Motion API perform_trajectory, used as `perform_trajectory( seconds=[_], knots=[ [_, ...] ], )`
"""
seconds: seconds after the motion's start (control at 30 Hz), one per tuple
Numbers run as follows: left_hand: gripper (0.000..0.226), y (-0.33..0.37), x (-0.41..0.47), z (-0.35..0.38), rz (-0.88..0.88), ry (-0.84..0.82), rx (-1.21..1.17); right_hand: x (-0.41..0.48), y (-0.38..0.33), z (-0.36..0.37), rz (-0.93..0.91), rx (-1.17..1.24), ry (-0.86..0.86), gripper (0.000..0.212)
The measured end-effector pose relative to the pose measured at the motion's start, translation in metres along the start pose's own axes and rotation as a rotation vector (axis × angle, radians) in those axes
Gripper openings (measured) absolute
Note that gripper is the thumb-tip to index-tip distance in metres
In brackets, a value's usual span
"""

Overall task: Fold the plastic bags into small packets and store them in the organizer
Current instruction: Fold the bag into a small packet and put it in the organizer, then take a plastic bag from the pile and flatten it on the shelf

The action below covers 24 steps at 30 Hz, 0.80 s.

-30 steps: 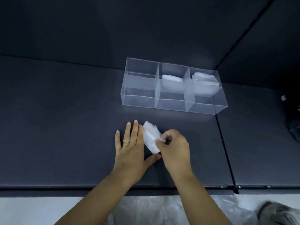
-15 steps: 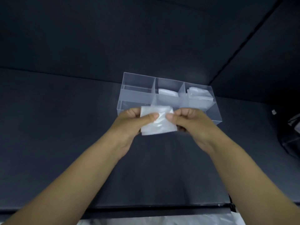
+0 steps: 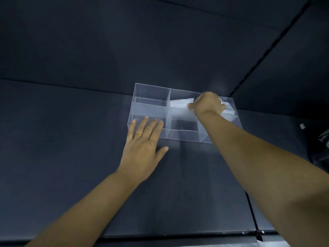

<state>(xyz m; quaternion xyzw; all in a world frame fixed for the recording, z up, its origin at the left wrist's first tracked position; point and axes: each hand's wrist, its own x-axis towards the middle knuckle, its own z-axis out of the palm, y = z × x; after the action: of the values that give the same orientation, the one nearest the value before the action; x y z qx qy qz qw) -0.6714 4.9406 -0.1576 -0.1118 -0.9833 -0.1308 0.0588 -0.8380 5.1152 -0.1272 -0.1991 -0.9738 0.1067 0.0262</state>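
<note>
- The right hand (image 3: pixel 208 105) reaches over the organizer (image 3: pixel 185 137) from its front right, knuckles up and fingers curled down into the back row. The thumb tip touches the right end of a folded white packet (image 3: pixel 180 102). The other fingers are hidden behind the back of the hand, so I cannot tell whether it grips the packet or only touches it.
- The left hand (image 3: pixel 144 141) lies flat and palm down at the organizer's front left corner. Its fingers are straight and slightly apart with their tips against the front wall of the front left compartment, the thumb is spread toward the organizer's middle, and it holds nothing. A gold ring (image 3: pixel 138 134) sits on one finger.
- The organizer is a clear box split into two rows of three compartments.
- The folded white packet lies in the back middle compartment, leaning along the divider behind the front middle one.
- A second packet (image 3: pixel 229 111) shows in the back right compartment, partly covered by the right hand.
- The right forearm crosses above the organizer's front right compartment and hides most of it.
- The organizer stands on a dark counter (image 3: pixel 71 139), with its back wall close to the dark panel (image 3: pixel 124 41) behind it.
- Bare counter spreads to the left of the organizer and in front of it, as far as the near edge.
- A seam (image 3: pixel 252 211) in the counter runs toward the near edge, in front of and to the right of the organizer.
- A small pale scrap (image 3: pixel 302 126) lies on the counter well to the right of the organizer.
</note>
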Motion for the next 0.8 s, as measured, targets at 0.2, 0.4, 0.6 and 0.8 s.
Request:
perform_trajectory(
  seconds=[0.2,0.4,0.6,0.8],
  knots=[
    [0.063,0.014,-0.026,0.003,0.006,0.057,-0.029,-0.006,0.011,-0.015,-0.104,0.129,0.029,0.023],
    [0.070,0.048,-0.116,0.028,0.104,-0.198,0.042,-0.126,0.087,-0.061,-0.280,0.647,0.109,0.016],
    [0.075,0.048,-0.130,0.033,0.115,-0.237,0.114,-0.306,0.225,-0.039,0.022,0.575,0.085,0.038],
    [0.076,0.047,-0.129,0.034,0.127,-0.210,0.110,-0.332,0.305,0.013,0.431,0.363,-0.142,0.089]
  ],
)
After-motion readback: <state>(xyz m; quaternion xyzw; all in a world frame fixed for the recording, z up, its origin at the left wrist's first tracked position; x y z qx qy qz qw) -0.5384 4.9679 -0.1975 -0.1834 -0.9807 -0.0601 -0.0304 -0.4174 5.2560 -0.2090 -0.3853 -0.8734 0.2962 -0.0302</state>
